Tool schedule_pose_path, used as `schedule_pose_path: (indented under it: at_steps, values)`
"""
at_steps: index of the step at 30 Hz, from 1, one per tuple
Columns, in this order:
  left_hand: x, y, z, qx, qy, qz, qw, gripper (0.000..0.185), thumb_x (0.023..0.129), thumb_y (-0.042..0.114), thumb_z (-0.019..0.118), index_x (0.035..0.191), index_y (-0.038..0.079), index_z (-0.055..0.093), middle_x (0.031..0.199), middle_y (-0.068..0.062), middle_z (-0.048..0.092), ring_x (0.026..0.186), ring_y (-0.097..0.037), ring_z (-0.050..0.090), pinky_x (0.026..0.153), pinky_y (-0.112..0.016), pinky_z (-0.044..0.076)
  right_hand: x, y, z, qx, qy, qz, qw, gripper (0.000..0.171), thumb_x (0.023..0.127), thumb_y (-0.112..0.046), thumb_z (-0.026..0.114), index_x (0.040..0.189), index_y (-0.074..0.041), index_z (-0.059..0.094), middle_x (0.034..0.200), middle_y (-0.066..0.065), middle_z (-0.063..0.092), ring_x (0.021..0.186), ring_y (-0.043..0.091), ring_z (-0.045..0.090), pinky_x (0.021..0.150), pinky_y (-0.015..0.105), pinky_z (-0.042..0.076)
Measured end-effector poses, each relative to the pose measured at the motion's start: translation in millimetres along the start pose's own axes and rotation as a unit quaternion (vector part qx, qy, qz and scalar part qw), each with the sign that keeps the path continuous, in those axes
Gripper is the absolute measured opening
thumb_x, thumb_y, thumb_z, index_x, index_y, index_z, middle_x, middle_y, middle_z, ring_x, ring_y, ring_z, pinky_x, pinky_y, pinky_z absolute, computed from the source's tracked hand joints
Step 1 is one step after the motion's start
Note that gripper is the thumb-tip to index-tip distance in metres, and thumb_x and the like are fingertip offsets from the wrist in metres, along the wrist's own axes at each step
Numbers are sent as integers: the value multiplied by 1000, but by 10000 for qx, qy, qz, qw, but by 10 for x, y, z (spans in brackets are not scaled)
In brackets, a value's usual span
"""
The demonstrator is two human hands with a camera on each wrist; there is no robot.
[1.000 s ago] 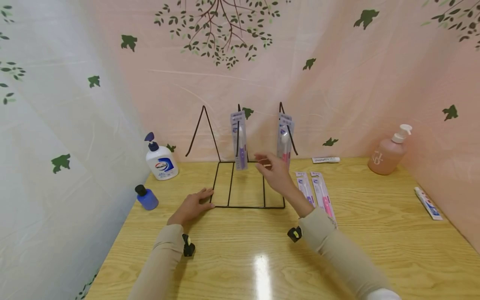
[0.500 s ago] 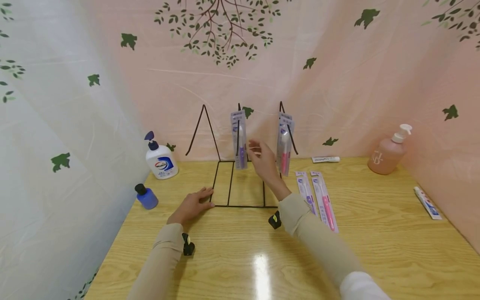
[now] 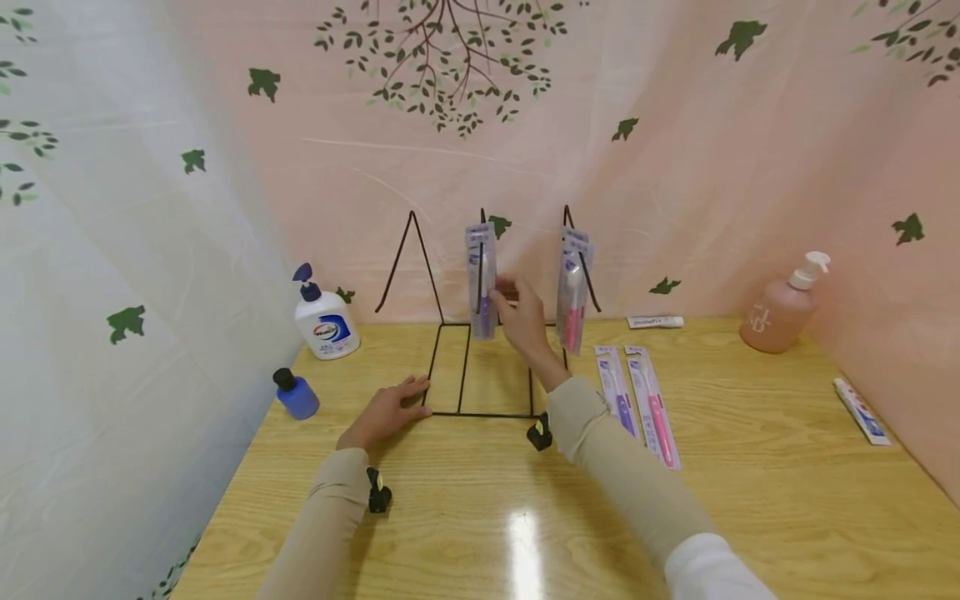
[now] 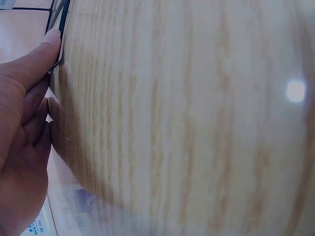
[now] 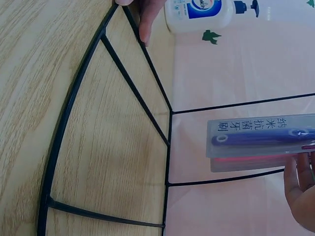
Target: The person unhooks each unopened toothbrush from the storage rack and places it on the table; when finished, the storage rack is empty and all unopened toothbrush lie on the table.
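A black wire rack (image 3: 495,415) with three upright hooks stands on the table. My left hand (image 3: 386,412) rests at its front left corner, the thumb and straight fingers touching the base wires. On the middle hook hang packaged toothbrushes, a packaged purple toothbrush (image 3: 482,287) in front; the right wrist view shows a pink one behind it. My right hand (image 3: 523,321) pinches the right edge of the purple toothbrush's package, its fingers partly hidden behind. Packaged pink toothbrushes (image 3: 573,308) hang from the right hook. The left hook (image 3: 397,258) carries nothing.
A packaged purple toothbrush (image 3: 618,392) and a packaged pink toothbrush (image 3: 654,408) lie right of the rack. Around the table stand a white pump bottle (image 3: 327,325), a blue bottle (image 3: 297,398) and a pink pump bottle (image 3: 780,312). Two tubes, one white (image 3: 656,322), one blue-and-white (image 3: 861,410), lie at right.
My right hand has moved left from near the right hook to the toothbrushes on the middle hook and now touches their package. My left hand has stayed at the rack's corner.
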State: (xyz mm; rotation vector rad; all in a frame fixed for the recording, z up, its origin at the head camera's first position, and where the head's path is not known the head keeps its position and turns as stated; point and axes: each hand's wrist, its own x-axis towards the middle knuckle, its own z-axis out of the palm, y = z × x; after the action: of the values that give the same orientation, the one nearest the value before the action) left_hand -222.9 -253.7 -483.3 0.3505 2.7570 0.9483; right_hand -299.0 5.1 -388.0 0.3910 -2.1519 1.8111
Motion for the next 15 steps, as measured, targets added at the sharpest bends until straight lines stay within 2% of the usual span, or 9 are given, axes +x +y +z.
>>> schedule_pose_path:
  at_steps: [9, 15]
  values:
    - [-6, 7, 7, -30, 46, -1, 10000, 61, 91, 34, 65, 145, 17, 43, 155, -4, 32, 145, -29, 23, 115, -54, 22, -60, 43, -50, 345, -176, -321, 9987, 22, 97, -13, 56, 118, -6, 57, 104, 13, 60, 93, 22, 59, 81, 39, 54]
    - [-15, 27, 2, 36, 101, 61, 9999, 60, 91, 32, 64, 145, 14, 44, 155, -6, 33, 145, -30, 25, 115, -54, 23, -112, 4, -113, 451, -344, -297, 9979, 23, 97, -10, 55, 118, -1, 57, 103, 17, 58, 92, 32, 59, 79, 46, 56]
